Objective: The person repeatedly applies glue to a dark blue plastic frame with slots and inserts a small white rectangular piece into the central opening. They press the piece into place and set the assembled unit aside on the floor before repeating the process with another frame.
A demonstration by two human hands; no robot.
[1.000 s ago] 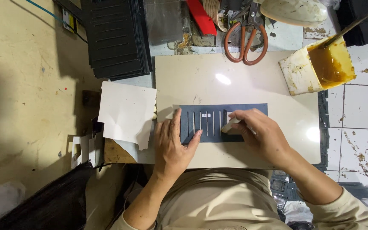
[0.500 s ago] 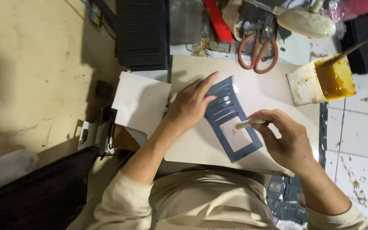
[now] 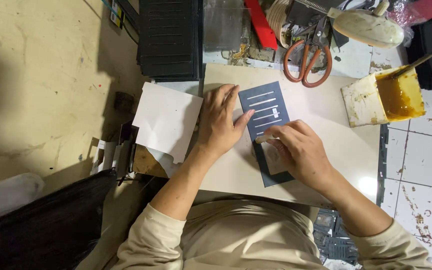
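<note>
A dark blue card piece [image 3: 267, 114] with several pale slots lies upright on a beige work board [image 3: 326, 150]. My left hand [image 3: 219, 120] rests flat beside it, fingertips on its left edge. My right hand [image 3: 296, 150] covers the lower half of the piece and pinches a small pale stick-like tool [image 3: 263, 140] against it.
An open box of amber glue [image 3: 386, 97] with a stick in it stands at the right. Orange-handled scissors [image 3: 308, 62] lie behind the board. A stack of dark sheets [image 3: 168, 37] sits at the back left, white card [image 3: 166, 120] beside the board. Tiled floor at the right.
The blue piece was turned from lying crosswise to standing lengthwise on the board. My left hand came off it to its left edge; my right hand moved onto its lower half.
</note>
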